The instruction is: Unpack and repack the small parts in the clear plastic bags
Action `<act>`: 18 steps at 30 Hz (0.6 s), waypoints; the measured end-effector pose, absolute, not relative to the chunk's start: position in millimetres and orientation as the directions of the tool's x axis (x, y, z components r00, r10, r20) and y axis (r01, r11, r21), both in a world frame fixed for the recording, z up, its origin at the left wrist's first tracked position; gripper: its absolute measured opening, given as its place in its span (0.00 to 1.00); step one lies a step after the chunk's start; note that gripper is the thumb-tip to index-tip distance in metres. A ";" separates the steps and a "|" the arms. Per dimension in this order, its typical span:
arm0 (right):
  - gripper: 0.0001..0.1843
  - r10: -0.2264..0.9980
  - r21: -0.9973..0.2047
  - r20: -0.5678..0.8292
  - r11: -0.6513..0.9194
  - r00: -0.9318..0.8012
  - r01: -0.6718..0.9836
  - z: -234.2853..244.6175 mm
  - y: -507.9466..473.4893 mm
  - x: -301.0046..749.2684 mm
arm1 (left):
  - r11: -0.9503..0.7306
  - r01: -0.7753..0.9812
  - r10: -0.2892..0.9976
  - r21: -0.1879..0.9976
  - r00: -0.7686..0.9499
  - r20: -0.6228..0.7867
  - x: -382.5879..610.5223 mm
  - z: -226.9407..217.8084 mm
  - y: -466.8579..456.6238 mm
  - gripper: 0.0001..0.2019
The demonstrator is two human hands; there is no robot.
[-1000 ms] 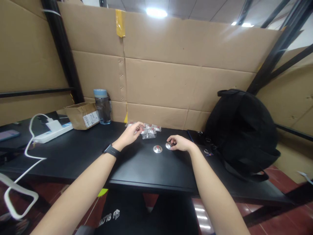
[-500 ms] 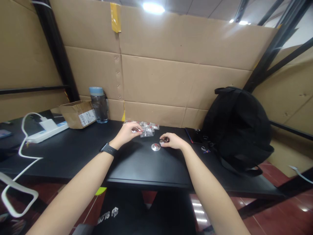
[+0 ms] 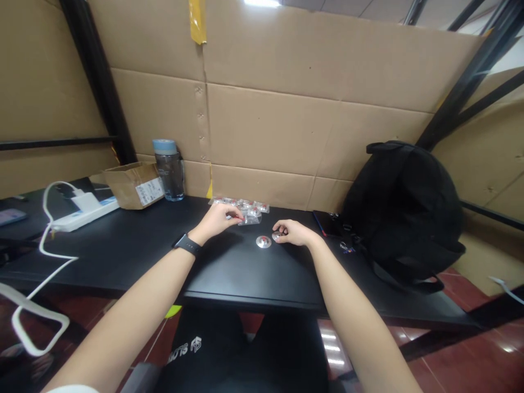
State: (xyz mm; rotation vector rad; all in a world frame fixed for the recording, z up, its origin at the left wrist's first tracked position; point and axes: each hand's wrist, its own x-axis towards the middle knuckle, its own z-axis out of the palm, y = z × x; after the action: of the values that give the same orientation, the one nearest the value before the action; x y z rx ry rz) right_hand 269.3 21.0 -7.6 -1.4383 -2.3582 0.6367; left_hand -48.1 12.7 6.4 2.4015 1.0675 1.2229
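Note:
On the black table, my left hand (image 3: 224, 216) is closed in a pinch at the near edge of several clear plastic packs (image 3: 249, 210) with silver and red contents. A small red bit shows at its fingertips; what it belongs to is hidden. My right hand (image 3: 298, 233) has its thumb and fingers curled around the rim of a small shiny silver disc (image 3: 277, 237), partly covered by the fingers. Just left of it a second silver disc (image 3: 263, 242), with a raised centre and a red spot, lies flat on the table, apart from both hands.
A black backpack (image 3: 405, 213) stands at the right, with a dark flat item (image 3: 324, 224) and keys (image 3: 346, 247) beside it. At the left are a bottle (image 3: 169, 172), an open cardboard box (image 3: 133, 185) and a white power strip (image 3: 85, 214). Cardboard (image 3: 262, 131) walls the back.
The view has tilted down slightly and shifted a little. My hands keep nearly the same poses, the left by the packs and the right at the disc.

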 end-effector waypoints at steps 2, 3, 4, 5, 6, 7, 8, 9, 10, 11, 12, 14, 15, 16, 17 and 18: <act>0.23 0.887 -0.531 0.022 0.402 -0.462 0.746 -7.5 20.7 270.1 | -0.691 0.497 0.715 0.524 0.366 0.596 -47.0 6.2 11.6 0.06; 0.23 0.885 -0.531 0.023 0.404 -0.464 0.745 -7.3 20.6 270.3 | -0.688 0.497 0.718 0.530 0.358 0.597 -46.6 6.0 11.2 0.09; 0.24 0.885 -0.527 0.027 0.408 -0.465 0.746 -7.0 20.5 270.4 | -0.686 0.496 0.720 0.533 0.355 0.596 -46.5 5.7 11.2 0.10; 0.24 0.885 -0.520 0.034 0.413 -0.465 0.748 -6.7 20.4 270.4 | -0.684 0.496 0.722 0.535 0.357 0.593 -46.5 5.1 11.6 0.12; 0.24 0.884 -0.511 0.043 0.420 -0.466 0.749 -6.3 20.2 270.2 | -0.683 0.494 0.724 0.538 0.364 0.586 -46.8 4.3 12.3 0.13; 0.25 0.881 -0.503 0.053 0.430 -0.470 0.750 -5.9 20.0 270.0 | -0.681 0.493 0.727 0.542 0.370 0.578 -47.1 3.4 13.1 0.13; 0.25 0.877 -0.493 0.064 0.442 -0.475 0.749 -5.6 19.7 269.7 | -0.680 0.492 0.730 0.545 0.378 0.570 -47.4 2.5 14.0 0.12; 0.25 0.872 -0.481 0.078 0.458 -0.484 0.747 -5.1 19.3 269.6 | -0.680 0.493 0.730 0.544 0.383 0.566 -47.6 1.7 14.8 0.12; 0.24 0.865 -0.468 0.095 0.476 -0.493 0.745 -4.7 18.8 269.6 | -0.682 0.497 0.728 0.537 0.386 0.567 -47.5 1.1 15.2 0.11; 0.23 0.856 -0.457 0.113 0.495 -0.504 0.739 -4.1 18.1 269.9 | -0.685 0.505 0.724 0.526 0.387 0.571 -47.2 0.8 15.3 0.10; 0.22 0.848 -0.449 0.128 0.512 -0.514 0.732 -3.4 17.4 270.4 | -0.688 0.514 0.719 0.512 0.387 0.578 -46.6 0.8 14.9 0.10; 0.21 0.837 -0.448 0.128 0.527 -0.531 0.722 -1.5 15.7 272.1 | -0.693 0.536 0.708 0.482 0.379 0.597 -44.9 1.7 13.3 0.09; 0.22 0.837 -0.450 0.113 0.524 -0.536 0.723 -0.3 14.8 273.1 | -0.697 0.544 0.701 0.468 0.375 0.607 -44.0 2.4 12.3 0.10; 0.23 0.837 -0.449 0.091 0.519 -0.540 0.728 1.0 13.8 274.2 | -0.701 0.549 0.693 0.456 0.373 0.617 -43.2 3.1 11.3 0.10; 0.23 0.837 -0.443 0.067 0.512 -0.543 0.736 2.4 13.0 275.0 | -0.705 0.550 0.686 0.447 0.371 0.626 -42.6 3.8 10.4 0.11; 0.23 0.841 -0.434 0.047 0.503 -0.539 0.747 3.6 12.2 275.7 | -0.710 0.549 0.680 0.441 0.371 0.633 -42.1 4.3 9.7 0.12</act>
State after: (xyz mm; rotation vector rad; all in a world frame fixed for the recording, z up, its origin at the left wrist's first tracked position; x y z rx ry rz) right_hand 275.7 12.2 3.6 -1.3480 -2.4957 0.5366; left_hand -42.1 9.7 4.3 2.4686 1.1163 1.2554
